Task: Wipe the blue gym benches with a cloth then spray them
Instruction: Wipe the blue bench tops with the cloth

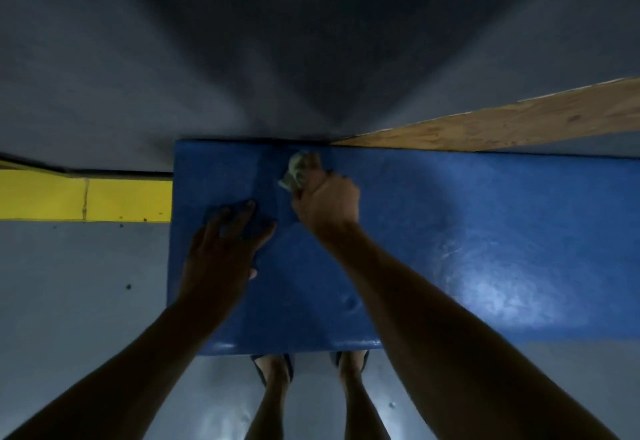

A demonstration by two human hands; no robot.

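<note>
A blue padded gym bench (pixel 450 231) runs from the middle to the right edge, its left end just below me. My right hand (pixel 327 205) is closed around a crumpled pale cloth (pixel 297 169) and presses it on the bench near the far edge. My left hand (pixel 225 242) lies flat with fingers spread on the bench's left end, holding nothing. No spray bottle is in view.
A grey wall (pixel 242 58) rises directly behind the bench. A bare wooden board (pixel 519 124) runs along the back right. A yellow painted strip (pixel 86 199) marks the grey floor (pixel 86 283) at the left. My feet in sandals (pixel 277 367) stand against the bench's near edge.
</note>
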